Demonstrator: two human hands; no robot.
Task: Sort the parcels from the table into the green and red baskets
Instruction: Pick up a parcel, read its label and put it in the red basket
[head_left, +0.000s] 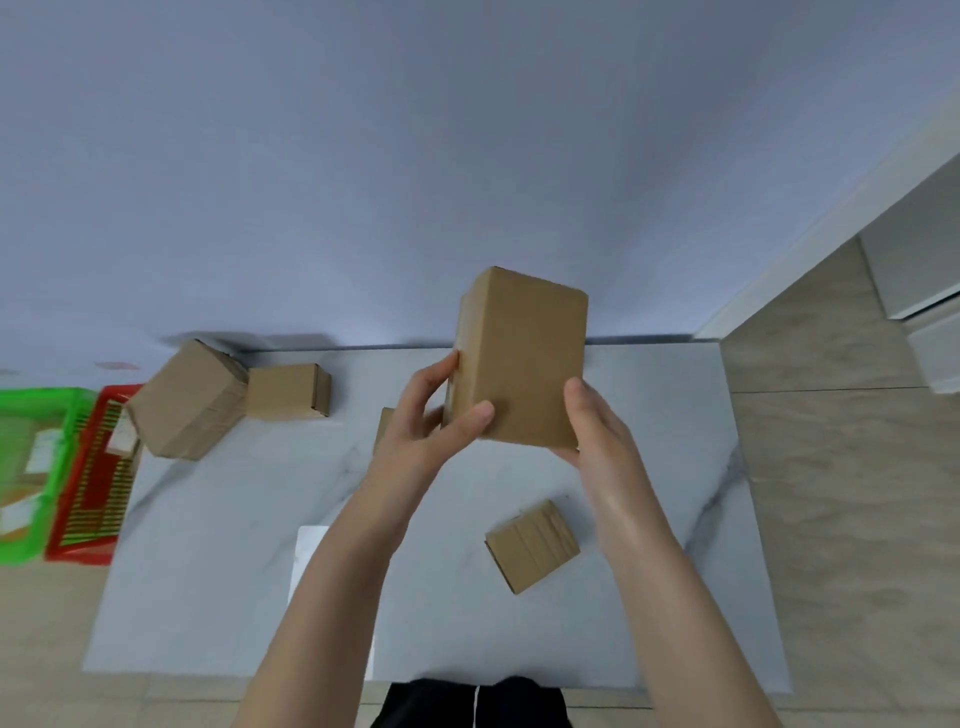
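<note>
We clamp the parcel (519, 358) between the curled fingers of left hand (431, 434) and right hand (597, 436), upright (likely for inspection).

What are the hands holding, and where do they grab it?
A brown cardboard parcel. The left hand grips its lower left edge, the right hand its lower right corner.
</note>
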